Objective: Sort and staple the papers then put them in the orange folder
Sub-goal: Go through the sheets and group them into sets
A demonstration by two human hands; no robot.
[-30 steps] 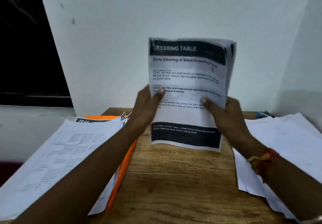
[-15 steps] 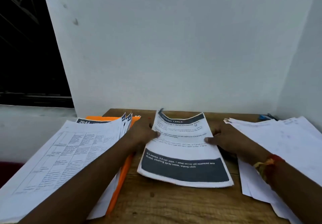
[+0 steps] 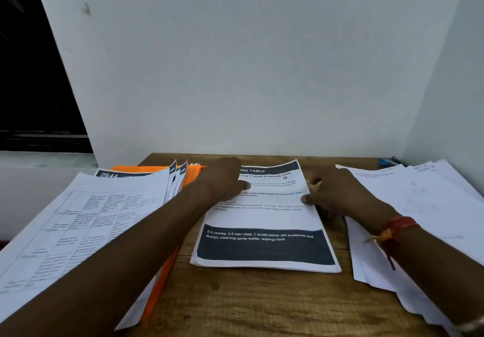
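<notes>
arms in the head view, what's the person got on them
No sleeves in view on either arm. The left forearm wears nothing. The right forearm has a red and yellow thread band tied at the wrist with loose ends hanging. Higher up it, a pale metallic bangle shows at the picture's bottom corner.
</notes>
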